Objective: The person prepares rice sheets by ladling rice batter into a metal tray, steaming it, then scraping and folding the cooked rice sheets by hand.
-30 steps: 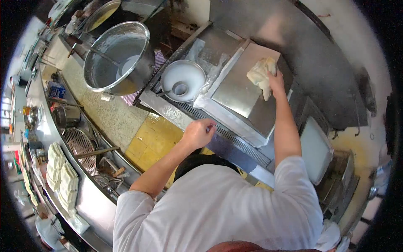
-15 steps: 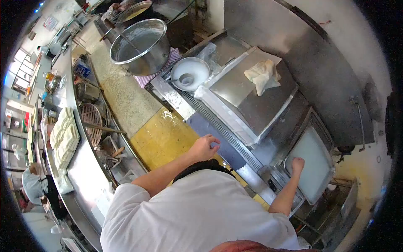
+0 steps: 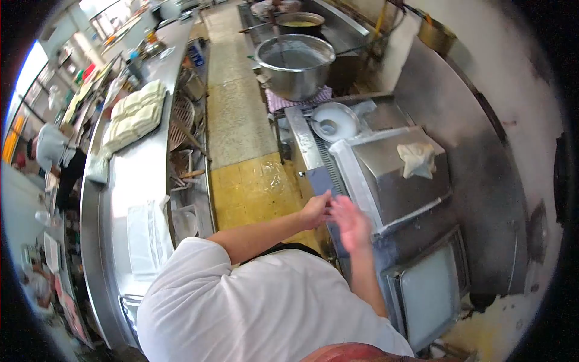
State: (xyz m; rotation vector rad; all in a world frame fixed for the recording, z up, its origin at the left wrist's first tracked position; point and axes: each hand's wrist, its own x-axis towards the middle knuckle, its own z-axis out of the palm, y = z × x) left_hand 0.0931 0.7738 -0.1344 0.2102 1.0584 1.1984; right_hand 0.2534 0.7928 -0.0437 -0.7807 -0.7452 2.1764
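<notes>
Left hand [image 3: 316, 212], right hand [image 3: 351, 223] close together, mid-frame
Left fingers half open, right fingers extended, blurred; no hold visible. Cloth [image 3: 416, 160] lies on box [image 3: 393, 194], right of centre; position wrists clear of box edge

On yr L, a long s/s desk [image 3: 123, 184] runs up the rm, strong glare on its top. Nr you, yellow floor tiles [image 3: 241, 193], shiny in spots; further up, a pale speckled floor strip [image 3: 236, 123]. To yr R, a steel wall panel [image 3: 482, 175], w/ an off-white wall [image 3: 512, 99] beyond, stained yellowish low down. Bright window [image 3: 31, 75] far off, L.
</notes>
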